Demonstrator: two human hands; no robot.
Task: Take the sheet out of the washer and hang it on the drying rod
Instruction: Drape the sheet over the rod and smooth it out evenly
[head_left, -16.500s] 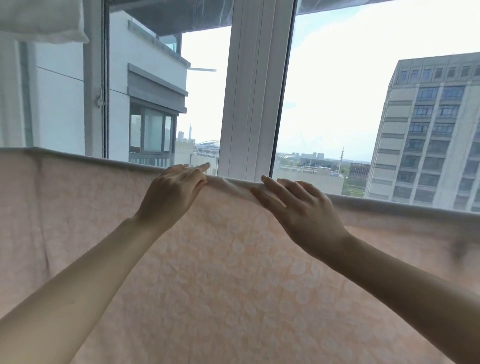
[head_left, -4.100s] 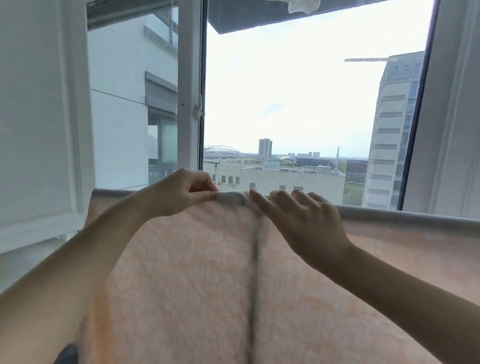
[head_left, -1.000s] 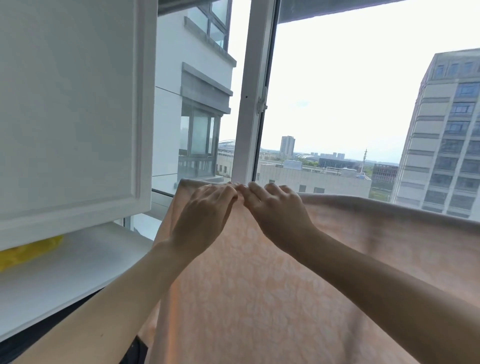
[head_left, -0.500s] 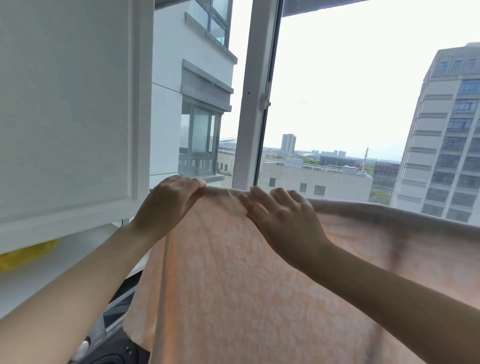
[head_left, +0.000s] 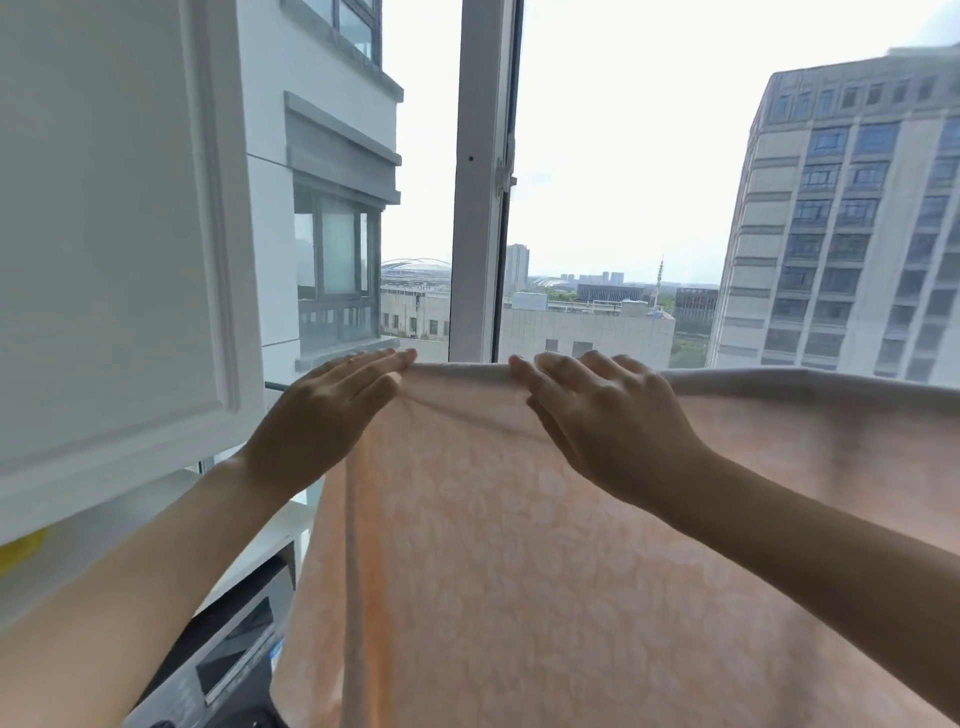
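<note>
Now sheet (head_left: 545, 545) is draped over the rod, fold running L-R under both hands; left hand (head_left: 322, 415) at its end edge, right hand (head_left: 608, 421) further in (fingers (head_left: 558, 366) straight, flat on cloth).

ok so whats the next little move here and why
Probably slide the left hand further left along the fold, drawing the sheet flat. Both hands rest with straight fingers on the top fold, the right hand close by, and creases fan down between them. The sheet's left edge hangs bunched just below the left hand, while a bare bit of rod shows beyond it.
</note>
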